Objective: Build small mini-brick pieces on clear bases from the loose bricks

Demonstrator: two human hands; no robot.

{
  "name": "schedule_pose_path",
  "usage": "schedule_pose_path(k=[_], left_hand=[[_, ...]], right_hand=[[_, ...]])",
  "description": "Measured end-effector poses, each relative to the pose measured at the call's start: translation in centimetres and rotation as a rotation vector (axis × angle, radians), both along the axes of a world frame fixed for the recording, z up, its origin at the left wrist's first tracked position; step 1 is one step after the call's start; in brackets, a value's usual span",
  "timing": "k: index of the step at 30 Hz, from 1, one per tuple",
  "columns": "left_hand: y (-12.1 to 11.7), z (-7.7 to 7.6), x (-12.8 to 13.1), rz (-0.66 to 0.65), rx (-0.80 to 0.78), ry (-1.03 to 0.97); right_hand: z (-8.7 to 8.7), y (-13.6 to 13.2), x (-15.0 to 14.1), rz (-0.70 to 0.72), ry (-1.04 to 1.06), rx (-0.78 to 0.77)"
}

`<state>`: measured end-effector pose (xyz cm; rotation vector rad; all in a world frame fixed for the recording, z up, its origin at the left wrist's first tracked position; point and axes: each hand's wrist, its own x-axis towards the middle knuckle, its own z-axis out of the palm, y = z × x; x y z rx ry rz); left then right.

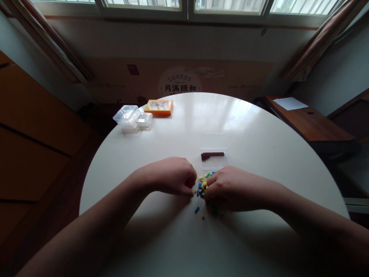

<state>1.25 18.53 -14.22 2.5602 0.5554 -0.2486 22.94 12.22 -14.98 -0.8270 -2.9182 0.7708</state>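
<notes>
Several tiny building bricks (pixel 200 186) in blue, yellow, green and brown lie in a loose pile on the white round table (pixel 138 234). My left hand (pixel 175 177) rests at the pile's left edge with its fingers curled together; whatever they hold, if anything, is hidden. Over the right side of the pile is my right hand (pixel 227 188), fingers bent down among the bricks, their tips mostly out of sight. Just beyond the pile lies an open clear plastic case (pixel 215 165). Inside it, rows of small dark brown pieces (pixel 212 154) are lined up.
Clear plastic boxes (pixel 127 115) are stacked at the table's far left, beside an orange box (pixel 158 107). A blue brick (pixel 197 209) and a yellow one (pixel 203 217) lie nearer me. A wooden desk (pixel 314 119) with paper (pixel 290 103) stands at right.
</notes>
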Motion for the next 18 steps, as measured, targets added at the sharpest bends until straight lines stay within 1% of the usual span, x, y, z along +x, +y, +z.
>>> schedule_pose_path(k=[11,18], left_hand=[[0.58,-0.03,-0.09,0.038,0.112,-0.006],[0.56,0.48,-0.26,0.069,0.042,-0.004]], right_hand=[[0.05,-0.08,-0.4,-0.011,-0.041,0.024],[-0.06,0.04,-0.39,0.005,-0.033,0.071]])
